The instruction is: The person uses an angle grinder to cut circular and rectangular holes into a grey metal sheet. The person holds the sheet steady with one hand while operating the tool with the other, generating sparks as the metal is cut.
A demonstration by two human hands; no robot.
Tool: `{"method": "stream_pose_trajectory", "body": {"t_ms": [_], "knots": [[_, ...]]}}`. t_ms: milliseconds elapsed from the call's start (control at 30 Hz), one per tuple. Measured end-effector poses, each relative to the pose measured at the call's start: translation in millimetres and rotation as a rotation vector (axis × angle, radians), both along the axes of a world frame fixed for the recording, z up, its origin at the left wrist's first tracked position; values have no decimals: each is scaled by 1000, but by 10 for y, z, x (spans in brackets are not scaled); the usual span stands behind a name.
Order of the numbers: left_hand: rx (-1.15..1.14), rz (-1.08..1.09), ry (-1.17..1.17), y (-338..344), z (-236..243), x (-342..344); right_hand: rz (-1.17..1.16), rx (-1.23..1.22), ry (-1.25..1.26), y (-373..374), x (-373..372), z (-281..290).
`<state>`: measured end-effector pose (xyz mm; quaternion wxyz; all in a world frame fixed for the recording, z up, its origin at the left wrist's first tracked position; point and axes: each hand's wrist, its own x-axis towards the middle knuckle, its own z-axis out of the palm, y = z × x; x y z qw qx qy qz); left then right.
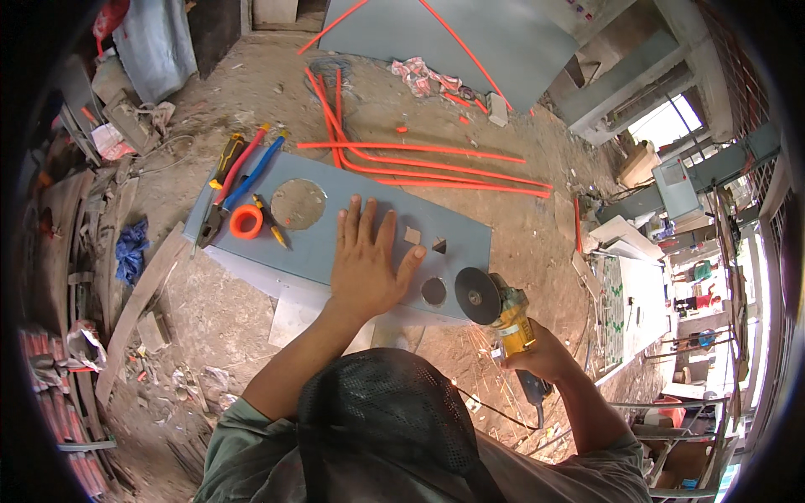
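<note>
My left hand (369, 264) lies flat, fingers spread, on a grey box-like panel (457, 226). The panel has a large round hole, a smaller round one and two small angular ones. In my right hand (547, 352) is a yellow angle grinder (516, 334), gripped by its body. Its black disc (476, 295) stands at the panel's right end; whether they touch I cannot tell. Left of the large hole lie pliers (251, 174) with red and blue handles, a yellow-and-black tool (226, 161), an orange ring like a tape roll (234, 222) and a thin yellow marker-like tool (269, 222).
Several orange tubes (411, 159) lie on the dirt floor beyond the panel. A large grey sheet (394, 38) is farther back, near a crumpled cloth (415, 77). Blue plastic (132, 251) and a long wooden strip (138, 323) lie left. A dark cord trails behind the grinder.
</note>
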<state>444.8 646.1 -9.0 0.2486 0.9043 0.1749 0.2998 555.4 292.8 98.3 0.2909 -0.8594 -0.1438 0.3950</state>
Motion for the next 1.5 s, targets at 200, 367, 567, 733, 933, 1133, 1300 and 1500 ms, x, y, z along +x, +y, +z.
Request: {"method": "stream_pose_trajectory", "body": {"t_ms": [200, 367, 567, 733, 933, 1133, 1300, 1500], "knots": [[-2, 3, -11, -4, -29, 8, 122, -33, -124, -44, 148, 201], [-6, 19, -27, -14, -37, 10, 178, -156, -158, -10, 248, 320], [-7, 27, -19, -24, -31, 14, 223, -219, -186, 44, 328, 277], [-2, 35, -11, -29, -21, 14, 263, -201, -191, 47, 378, 255], [8, 35, 9, -38, -5, 15, 266, -219, -189, 50, 405, 242], [26, 41, 31, -36, -8, 32, 285, -190, -188, 39, 422, 236], [22, 42, 27, -51, -2, 29, 287, -197, -185, 5, 461, 214], [29, 52, 30, -59, 5, 30, 305, -144, -167, -44, 544, 142]]}}
